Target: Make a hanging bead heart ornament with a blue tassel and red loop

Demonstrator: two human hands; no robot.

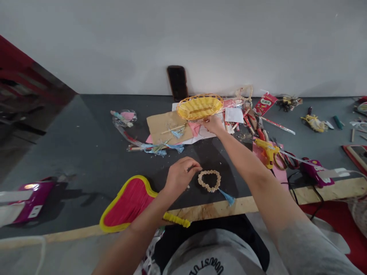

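My left hand hovers over the dark table, thumb and fingers pinched together; anything between the fingertips is too small to make out. Just right of it lies a heart-shaped ring of pale beads with a blue tassel. Farther back, my right hand is at the front rim of a yellow woven basket, its fingers drawn together beside folded pink paper. What those fingertips grip is hidden. A red fan-like piece with a yellow border rests under my left forearm, its yellow handle over the edge.
Brown card and blue-tasselled sticks lie left of the basket. A phone leans on the wall. To the right are a yellow glue gun, scissors, and a purple box with cables. Another purple box stands far left.
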